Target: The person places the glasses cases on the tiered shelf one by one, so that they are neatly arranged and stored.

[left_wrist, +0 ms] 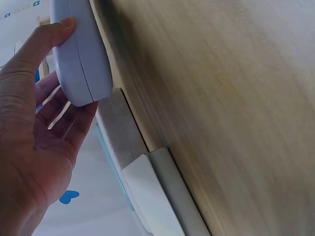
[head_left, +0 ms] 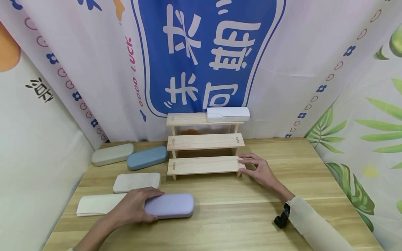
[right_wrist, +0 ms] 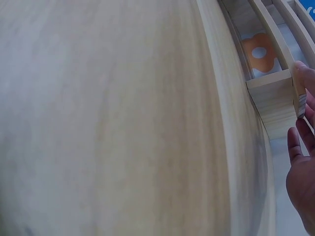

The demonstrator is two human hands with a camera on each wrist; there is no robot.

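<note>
My left hand (head_left: 133, 205) grips a lavender glasses case (head_left: 172, 205) by its left end. In the left wrist view the thumb lies along one side of the case (left_wrist: 81, 54), with the other fingers on the far side. The case is close over the front part of the table. At the three-step wooden stand (head_left: 204, 164), my right hand (head_left: 259, 170) holds the right end of the lowest step between thumb and fingers. The right wrist view shows those fingers around the end of the board (right_wrist: 299, 93). Both lower steps are bare.
A white glasses case (head_left: 228, 114) lies on the top step, at its right. Left of the stand on the table (head_left: 226, 226) are a grey-green case (head_left: 112, 154), a blue case (head_left: 147, 158), a light grey case (head_left: 137, 182) and a cream case (head_left: 98, 204). Printed curtains (head_left: 276, 94) hang behind.
</note>
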